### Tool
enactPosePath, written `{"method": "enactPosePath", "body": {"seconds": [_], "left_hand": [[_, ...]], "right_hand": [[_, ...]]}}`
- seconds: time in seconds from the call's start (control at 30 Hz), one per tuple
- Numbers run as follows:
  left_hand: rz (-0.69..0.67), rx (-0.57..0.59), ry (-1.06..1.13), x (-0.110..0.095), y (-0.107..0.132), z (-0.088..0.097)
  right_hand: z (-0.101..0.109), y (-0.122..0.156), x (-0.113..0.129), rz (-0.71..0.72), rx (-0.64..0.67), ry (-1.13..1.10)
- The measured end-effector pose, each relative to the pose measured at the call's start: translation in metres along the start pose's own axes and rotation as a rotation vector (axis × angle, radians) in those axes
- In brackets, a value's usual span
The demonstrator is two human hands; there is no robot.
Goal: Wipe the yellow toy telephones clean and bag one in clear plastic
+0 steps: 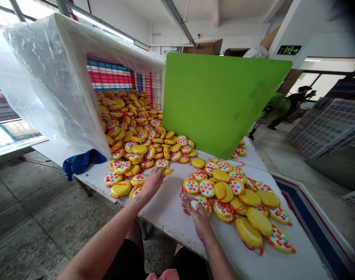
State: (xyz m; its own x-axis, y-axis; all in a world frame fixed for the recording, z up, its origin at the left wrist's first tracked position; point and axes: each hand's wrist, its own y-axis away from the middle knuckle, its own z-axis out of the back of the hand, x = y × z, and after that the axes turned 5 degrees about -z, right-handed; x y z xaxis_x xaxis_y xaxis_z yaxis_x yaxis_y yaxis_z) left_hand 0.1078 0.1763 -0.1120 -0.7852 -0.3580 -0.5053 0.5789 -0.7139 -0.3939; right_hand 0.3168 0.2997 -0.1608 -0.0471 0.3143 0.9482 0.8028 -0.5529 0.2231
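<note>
My left hand (152, 182) reaches into the near edge of a big heap of yellow toy phones (130, 128) with coloured buttons, its fingers closed around one yellow toy (166, 171). My right hand (196, 212) rests on the white table (171, 210), fingers curled round a small white object (194, 205). It touches the near edge of a second, smaller group of the same toys (238, 198), laid out to the right with orange cords.
A green board (218, 101) stands upright between the heaps. Clear plastic sheet (49, 77) drapes over the left pile, with a blue cloth (79, 162) at the table's left edge. A person walks at the far right beside stacked boxes (332, 128). Tiled floor lies left.
</note>
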Motion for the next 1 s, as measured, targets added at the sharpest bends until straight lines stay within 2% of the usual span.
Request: {"method": "enactPosePath", "body": {"seconds": [0.07,0.13,0.27,0.37,0.47,0.57,0.67,0.73,0.83,0.9,1.0], "left_hand": [[-0.025,-0.017,0.101,-0.019,0.016,-0.012],[0.034,-0.030,0.266,-0.037,0.035,-0.026],[0.467,-0.029,1.064,-0.062,0.068,-0.044],[0.661,0.044,1.421,-0.067,0.078,-0.038],[0.706,0.134,1.640,-0.064,0.075,-0.024],[0.719,0.253,1.739,-0.060,0.071,-0.013],[0.710,0.303,1.648,-0.058,0.071,-0.010],[0.681,0.254,1.488,-0.060,0.074,-0.010],[0.617,0.182,1.345,-0.064,0.079,-0.015],[0.615,0.168,1.379,-0.066,0.084,-0.020],[0.645,0.141,1.470,-0.067,0.092,-0.031]], "right_hand": [[-0.003,-0.002,-0.002,0.007,0.024,-0.009],[-0.007,0.000,-0.004,0.083,0.051,0.055],[-0.015,0.008,-0.006,0.273,0.080,0.295],[-0.016,0.015,-0.006,0.376,0.125,0.443],[-0.015,0.016,-0.004,0.478,0.181,0.627],[-0.015,0.015,0.000,0.556,0.180,0.757],[-0.016,0.016,0.007,0.580,0.144,0.692],[-0.017,0.018,0.010,0.487,0.113,0.525],[-0.018,0.021,0.009,0.204,0.063,0.207],[-0.018,0.022,0.002,0.048,0.015,0.058],[-0.017,0.021,-0.010,-0.050,-0.061,-0.062]]}}
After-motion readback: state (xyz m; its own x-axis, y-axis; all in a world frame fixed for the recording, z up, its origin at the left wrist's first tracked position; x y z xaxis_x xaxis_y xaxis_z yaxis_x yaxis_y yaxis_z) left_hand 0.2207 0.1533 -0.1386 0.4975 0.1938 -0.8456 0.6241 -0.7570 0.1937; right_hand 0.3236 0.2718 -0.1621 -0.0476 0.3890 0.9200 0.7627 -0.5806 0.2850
